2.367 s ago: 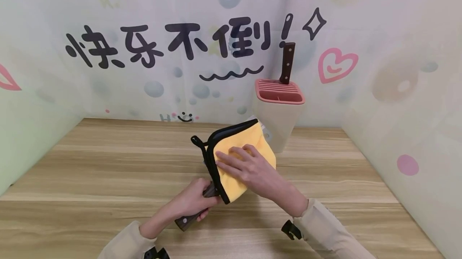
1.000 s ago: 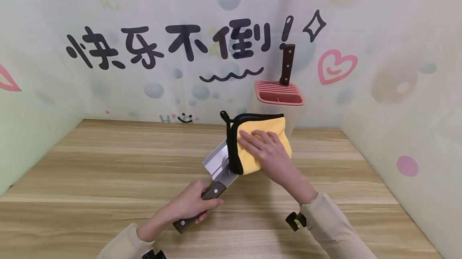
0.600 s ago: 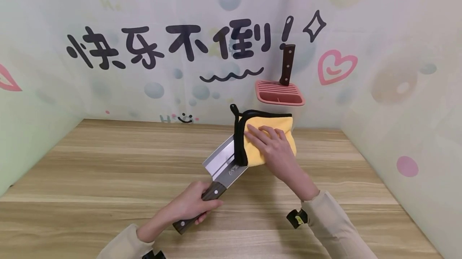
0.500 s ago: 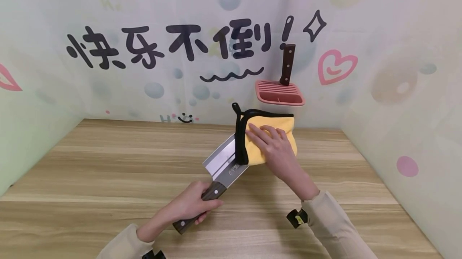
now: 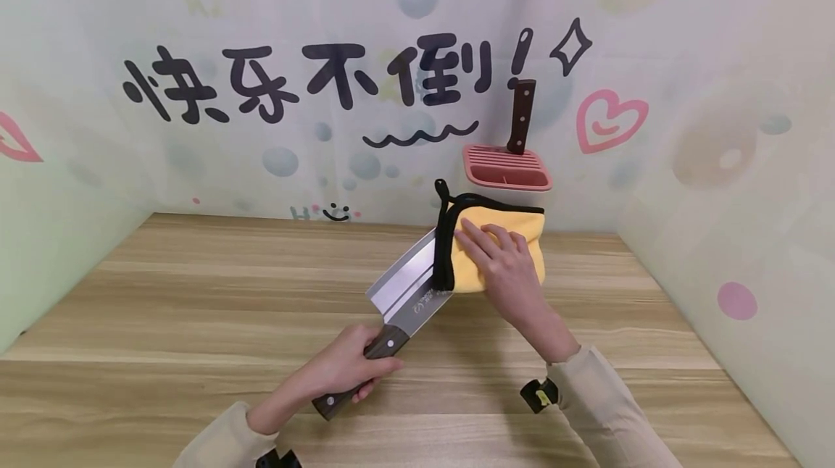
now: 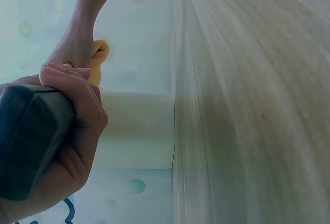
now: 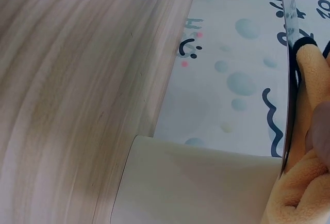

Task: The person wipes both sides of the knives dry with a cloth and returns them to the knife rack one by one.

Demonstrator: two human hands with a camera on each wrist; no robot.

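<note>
The cloth [image 5: 466,269] is warm yellow, edged in black with a black loop at one corner. The cleaver [image 5: 407,294] shows a silver blade, one band brighter and the other darker grey with fine lettering, and a dark brown-grey handle with pale rivets. The holder [image 5: 471,169] is cream below and coral pink on its slotted top; the upright knife handle [image 5: 521,117] there is deep brown with light rivets. Streaked grain in tan and brown covers the tabletop [image 5: 196,308]. The whitish backdrop [image 5: 391,11] carries black characters [image 5: 343,84], blue-grey bubbles [image 5: 280,161], a pink heart [image 5: 610,126] and a mauve dot [image 5: 737,300], with pale green at far left. The sleeves [image 5: 607,403] are beige, the wrist mounts [image 5: 533,395] black
</note>
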